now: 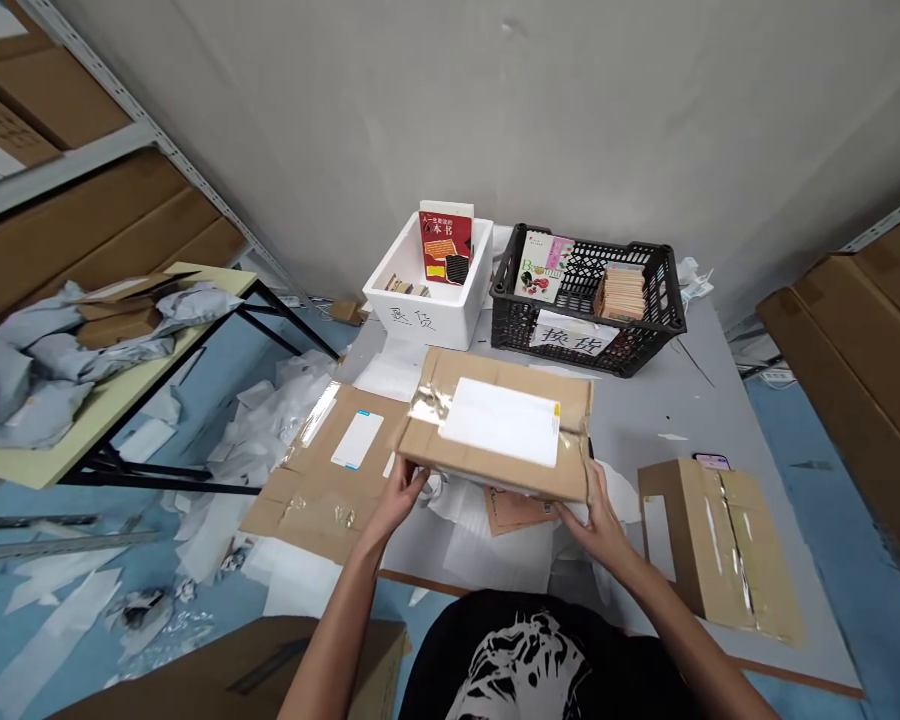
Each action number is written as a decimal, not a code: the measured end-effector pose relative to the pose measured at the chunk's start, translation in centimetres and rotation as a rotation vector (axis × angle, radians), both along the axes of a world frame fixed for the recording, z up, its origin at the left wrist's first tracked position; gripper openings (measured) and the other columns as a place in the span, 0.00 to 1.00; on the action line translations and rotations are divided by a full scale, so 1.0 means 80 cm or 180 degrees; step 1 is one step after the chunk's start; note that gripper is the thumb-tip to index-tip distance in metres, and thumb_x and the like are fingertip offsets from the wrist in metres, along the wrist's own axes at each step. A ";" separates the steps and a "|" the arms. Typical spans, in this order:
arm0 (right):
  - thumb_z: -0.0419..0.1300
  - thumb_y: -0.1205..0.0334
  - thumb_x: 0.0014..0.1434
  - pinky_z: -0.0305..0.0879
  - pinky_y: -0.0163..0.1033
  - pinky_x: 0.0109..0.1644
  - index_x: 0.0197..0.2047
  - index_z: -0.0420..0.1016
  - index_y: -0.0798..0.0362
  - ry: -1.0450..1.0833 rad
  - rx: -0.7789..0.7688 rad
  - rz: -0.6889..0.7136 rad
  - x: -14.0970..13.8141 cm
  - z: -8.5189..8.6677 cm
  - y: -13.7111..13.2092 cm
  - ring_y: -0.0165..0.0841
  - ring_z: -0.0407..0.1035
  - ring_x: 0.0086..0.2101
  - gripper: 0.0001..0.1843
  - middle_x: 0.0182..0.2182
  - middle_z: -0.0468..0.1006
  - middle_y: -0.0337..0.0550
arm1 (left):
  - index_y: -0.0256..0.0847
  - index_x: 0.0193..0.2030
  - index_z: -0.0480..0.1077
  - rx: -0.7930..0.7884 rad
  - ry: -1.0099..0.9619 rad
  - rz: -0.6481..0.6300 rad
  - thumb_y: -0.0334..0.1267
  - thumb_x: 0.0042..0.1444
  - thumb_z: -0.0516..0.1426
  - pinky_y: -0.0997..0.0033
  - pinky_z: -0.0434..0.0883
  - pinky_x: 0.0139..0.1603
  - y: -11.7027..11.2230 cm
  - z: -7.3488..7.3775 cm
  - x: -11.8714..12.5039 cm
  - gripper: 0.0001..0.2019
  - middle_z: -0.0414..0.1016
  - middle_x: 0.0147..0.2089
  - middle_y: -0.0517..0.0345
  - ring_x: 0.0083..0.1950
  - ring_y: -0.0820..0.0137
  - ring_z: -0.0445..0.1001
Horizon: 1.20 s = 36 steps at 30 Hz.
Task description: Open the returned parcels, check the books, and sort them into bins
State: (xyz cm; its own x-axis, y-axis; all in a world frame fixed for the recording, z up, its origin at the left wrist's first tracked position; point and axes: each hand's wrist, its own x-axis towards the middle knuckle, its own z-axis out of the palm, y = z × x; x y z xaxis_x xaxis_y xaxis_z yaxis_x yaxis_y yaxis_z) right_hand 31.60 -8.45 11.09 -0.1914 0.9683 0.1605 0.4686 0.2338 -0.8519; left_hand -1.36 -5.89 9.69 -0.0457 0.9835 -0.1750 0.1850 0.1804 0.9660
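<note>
Both hands are holding a cardboard parcel (pixel 495 470) at its near edge, just above loose white foam sheets (pixel 495 548). The left hand (pixel 401 500) is curling around the near left side, and the right hand (pixel 596 522) is bracing the near right corner, fingers partly spread; the parcel seems firmly held, though whether it clears the foam is hard to tell. Its clear tape (pixel 429 405) is lying unbroken across the top, and a white label (pixel 499 422) is sitting flat on it. Just left, a flattened, opened carton (pixel 322 495) is lying with its own small label showing. To the right, a taped cardboard box (pixel 712 545) is lying closed beside a phone (pixel 711 461). Further on, a white foam box (pixel 426 320) marked in handwriting is holding a red book (pixel 445 243), and a black plastic crate (pixel 667 290) tagged with a paper sign (pixel 574 335) is holding a bound book (pixel 544 267) and a stack of small brown books (pixel 621 295). All this is resting on a grey table (pixel 690 420). Beyond it, crumpled grey mailers (pixel 30 375) are heaped on a pale side table (pixel 112 420), white scraps are littering the blue floor (pixel 817 480), and carton-filled metal shelving (pixel 97 230) is standing against a bare wall (pixel 495 110).
</note>
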 end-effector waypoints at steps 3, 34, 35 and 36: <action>0.57 0.59 0.57 0.58 0.52 0.62 0.67 0.44 0.45 -0.0166 0.0012 0.0023 0.001 -0.015 -0.018 0.46 0.55 0.59 0.38 0.56 0.57 0.52 | 0.40 0.59 0.62 -0.0218 0.0093 0.0015 0.51 0.53 0.54 0.54 0.64 0.60 -0.020 -0.029 -0.002 0.28 0.72 0.55 0.48 0.60 0.54 0.66; 0.51 0.60 0.60 0.65 0.47 0.46 0.58 0.58 0.60 -0.3189 -0.1899 -0.1026 0.056 -0.165 0.095 0.48 0.62 0.52 0.25 0.51 0.64 0.61 | 0.39 0.60 0.52 -0.0136 0.0698 0.1264 0.48 0.60 0.50 0.56 0.65 0.57 -0.040 -0.057 0.101 0.25 0.59 0.61 0.41 0.62 0.60 0.61; 0.51 0.60 0.59 0.65 0.46 0.46 0.57 0.59 0.60 -0.3202 -0.1917 -0.0978 0.060 -0.167 0.095 0.48 0.62 0.52 0.24 0.50 0.64 0.60 | 0.39 0.61 0.52 -0.0086 0.0796 0.1248 0.48 0.60 0.51 0.55 0.63 0.59 -0.039 -0.056 0.101 0.26 0.58 0.61 0.42 0.63 0.60 0.60; 0.51 0.60 0.59 0.64 0.45 0.46 0.56 0.60 0.61 -0.3208 -0.1918 -0.0936 0.063 -0.169 0.094 0.48 0.62 0.51 0.23 0.50 0.64 0.60 | 0.39 0.61 0.51 -0.0058 0.0895 0.1228 0.48 0.59 0.52 0.54 0.62 0.60 -0.037 -0.055 0.103 0.27 0.58 0.61 0.42 0.64 0.59 0.58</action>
State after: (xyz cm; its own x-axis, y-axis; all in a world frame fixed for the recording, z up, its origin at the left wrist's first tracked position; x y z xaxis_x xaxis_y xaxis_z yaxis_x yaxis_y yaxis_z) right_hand 36.63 -0.92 -2.43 0.2692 0.8639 -0.4257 0.9534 -0.3017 -0.0095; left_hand 6.87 -8.87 5.26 -0.4550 0.8823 -0.1205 0.3551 0.3038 0.8841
